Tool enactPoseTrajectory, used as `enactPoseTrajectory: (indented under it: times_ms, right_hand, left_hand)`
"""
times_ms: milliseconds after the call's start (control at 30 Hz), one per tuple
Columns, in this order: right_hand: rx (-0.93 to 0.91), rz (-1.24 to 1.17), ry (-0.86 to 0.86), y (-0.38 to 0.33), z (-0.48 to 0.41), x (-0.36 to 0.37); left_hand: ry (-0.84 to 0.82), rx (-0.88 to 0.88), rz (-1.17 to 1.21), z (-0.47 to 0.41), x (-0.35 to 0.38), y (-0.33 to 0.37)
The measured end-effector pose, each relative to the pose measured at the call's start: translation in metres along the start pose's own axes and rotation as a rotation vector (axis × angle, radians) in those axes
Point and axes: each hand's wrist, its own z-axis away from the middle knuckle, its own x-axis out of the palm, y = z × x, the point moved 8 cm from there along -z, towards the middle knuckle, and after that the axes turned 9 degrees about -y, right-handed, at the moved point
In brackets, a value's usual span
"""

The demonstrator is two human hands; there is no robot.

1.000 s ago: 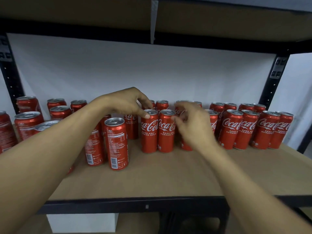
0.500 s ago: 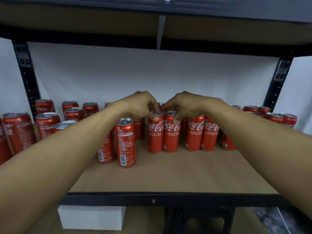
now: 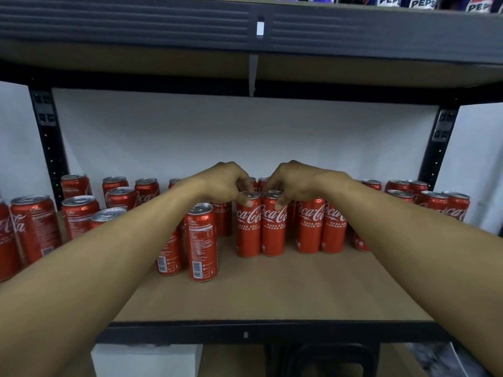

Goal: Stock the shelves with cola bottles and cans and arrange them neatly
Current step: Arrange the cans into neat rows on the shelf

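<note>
Several tall red cola cans stand on the wooden shelf (image 3: 272,292). My left hand (image 3: 223,183) grips the top of one front-row can (image 3: 248,227), thumb on its front. My right hand (image 3: 296,180) grips the top of the can (image 3: 273,227) right beside it, thumb on the front as well. Both cans stand upright and touch each other, logos facing me. Two more logo-forward cans (image 3: 309,227) stand just to their right. A can (image 3: 201,243) with its barcode side out stands to the left, nearer the front edge.
More cans crowd the left end (image 3: 35,227) and the right end (image 3: 432,202) of the shelf. Black uprights (image 3: 50,148) frame both sides. Pepsi containers (image 3: 419,1) show on the shelf above. A white box (image 3: 147,360) sits below.
My right hand came up from the side of the cans and onto the top of the can beside the left hand's. The view has tilted upward.
</note>
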Motion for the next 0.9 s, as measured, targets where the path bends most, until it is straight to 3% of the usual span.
enactPoseTrajectory:
  times_ms: [167,400,667,900]
  right_hand:
    - [-0.008,-0.089,0.024,0.007,0.004,0.003]
    - [-0.101,-0.329,0.205,0.013,0.018,-0.001]
    - [-0.141,-0.158,0.168,-0.012,0.004,0.006]
    - [-0.156,-0.221,0.233,-0.019,-0.006,-0.013]
  left_hand:
    - [0.022,-0.018,0.006,0.016,-0.004,-0.004]
    - [0.154,-0.095,0.105,0.084,-0.010,-0.035]
    - [0.206,-0.047,-0.034,0.106,0.000,-0.037]
    - [0.257,-0.043,0.009,0.121,-0.005,-0.052]
